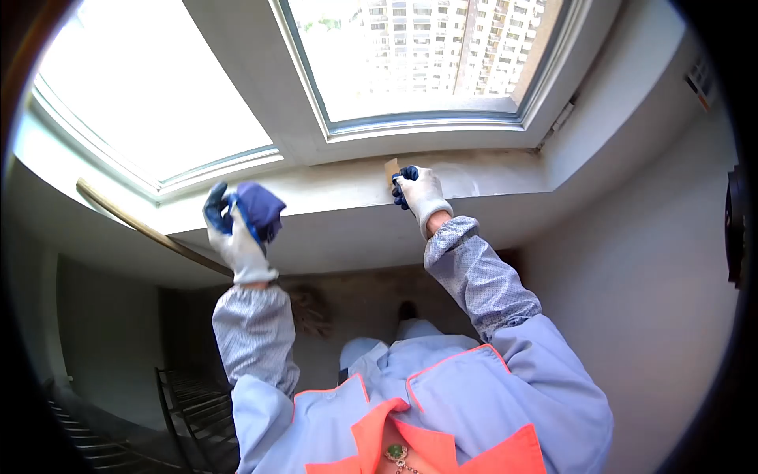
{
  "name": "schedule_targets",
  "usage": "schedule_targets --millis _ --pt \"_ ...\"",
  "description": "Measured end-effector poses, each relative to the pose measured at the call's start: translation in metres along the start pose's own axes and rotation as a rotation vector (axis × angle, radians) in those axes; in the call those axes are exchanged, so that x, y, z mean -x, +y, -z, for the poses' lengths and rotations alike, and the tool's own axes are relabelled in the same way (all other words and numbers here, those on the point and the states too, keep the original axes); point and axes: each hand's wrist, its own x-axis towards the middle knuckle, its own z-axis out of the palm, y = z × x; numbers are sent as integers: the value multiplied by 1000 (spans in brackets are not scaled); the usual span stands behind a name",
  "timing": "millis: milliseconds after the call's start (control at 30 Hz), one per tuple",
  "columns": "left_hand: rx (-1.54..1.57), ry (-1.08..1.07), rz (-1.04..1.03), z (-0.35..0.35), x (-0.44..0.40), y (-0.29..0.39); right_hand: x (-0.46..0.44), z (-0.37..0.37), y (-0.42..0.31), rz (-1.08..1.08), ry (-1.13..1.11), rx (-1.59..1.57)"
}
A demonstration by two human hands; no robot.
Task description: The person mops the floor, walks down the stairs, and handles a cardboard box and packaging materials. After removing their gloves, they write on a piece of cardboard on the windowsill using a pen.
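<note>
My left hand (241,233), in a white and blue glove, is closed around a bunched purple cloth (260,210) in front of the sill's edge. Over the window sill (489,175), my right hand (412,189) wears a similar glove with its fingers closed on a small tan scraper-like piece (392,170). The tan piece is at the sill's surface, below the window frame (426,134). Its lower part is hidden by my right fingers.
A long wooden handle (150,231) leans on the sill's left end, its lower part near my left wrist. A black metal rack (193,407) stands at lower left. A wall (632,261) rises on the right, with a dark object (735,229) at its edge.
</note>
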Motion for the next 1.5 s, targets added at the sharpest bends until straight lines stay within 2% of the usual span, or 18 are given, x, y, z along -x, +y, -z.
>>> schedule_targets --millis 67,133,200,300,333,400,433,467,533,600,667,733,800,1067,1200,1300,1400,1500 --pt "-278 -26 -156 -19 -14 -28 -10 2 12 12 -54 -14" --pt "-494 -125 -50 -27 -25 -72 -15 12 9 -12 -69 -32" --pt "-859 -349 -129 -35 -32 -101 -13 23 16 -4 11 -90" --pt "-1026 -479 -315 -35 -22 -109 2 49 22 215 155 -194" --pt "-934 -451 -390 -36 -17 -95 13 59 21 227 189 -177" --pt "-324 -482 -52 -49 -2 -41 34 57 17 407 167 -216" --pt "-27 -528 277 -43 0 -37 40 44 10 505 112 -233" --pt "154 -603 321 -45 2 -26 46 27 1 604 54 -252" --pt "756 -679 636 -54 6 -8 54 -8 -20 687 -113 -263" --pt "925 -701 849 -51 9 11 56 -47 -40 599 -266 -519" --pt "1018 -735 947 -37 14 12 53 -75 -55 653 -142 -329" --pt "1091 -689 1035 -22 17 12 52 -102 -63 541 -108 -281" --pt "1106 -643 1057 -10 17 15 62 -116 -71 543 -34 -133" --pt "978 -525 1001 38 -4 36 74 -176 -89 667 -102 -149" --pt "987 -610 934 60 -13 43 74 -197 -90 769 -98 -98" --pt "1047 -717 866 68 -19 48 56 -194 -97 657 -155 -206" --pt "1196 -743 825 73 -25 40 58 -203 -113 840 -88 -98" --pt "1066 -641 866 102 -30 42 63 -208 -131 864 -82 88"
